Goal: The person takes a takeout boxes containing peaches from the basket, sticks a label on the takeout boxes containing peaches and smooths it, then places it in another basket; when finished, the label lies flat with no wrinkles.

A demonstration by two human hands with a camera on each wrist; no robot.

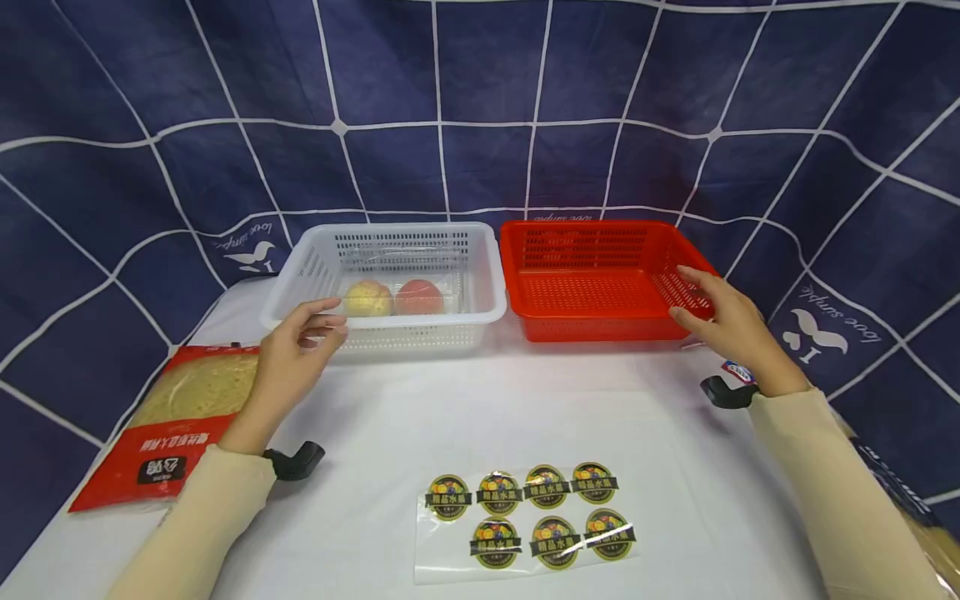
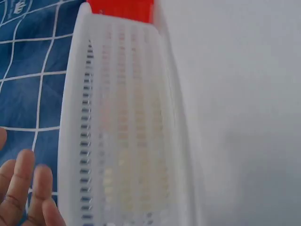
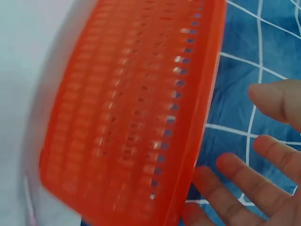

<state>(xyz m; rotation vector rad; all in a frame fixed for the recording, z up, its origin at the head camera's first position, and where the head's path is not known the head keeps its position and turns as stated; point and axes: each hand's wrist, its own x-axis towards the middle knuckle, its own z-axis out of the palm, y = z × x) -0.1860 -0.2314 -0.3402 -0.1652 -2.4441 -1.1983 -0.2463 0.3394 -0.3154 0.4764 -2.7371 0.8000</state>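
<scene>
A white perforated basket [image 1: 420, 323] stands at the back left of the white table and holds two peach-like fruits [image 1: 368, 298] [image 1: 418, 297] in a clear tray. Beside it on the right is a red basket [image 1: 517, 275] with nothing in it. My left hand [image 1: 330, 321] hovers at the white basket's front left corner with its fingers loosely bent. In the left wrist view, the fingers [image 2: 28, 188] lie apart from the white basket wall [image 2: 127, 132]. My right hand [image 1: 693, 300] is spread at the red basket's right front corner. In the right wrist view, its fingers [image 3: 277, 99] stay just clear of the rim [image 3: 207, 94].
A clear sheet of several round fruit stickers [image 1: 532, 517] lies near the table's front middle. A red food bag [image 1: 176, 417] lies at the left edge. Blue cloth with white lines [image 1: 480, 100] hangs behind and round the table.
</scene>
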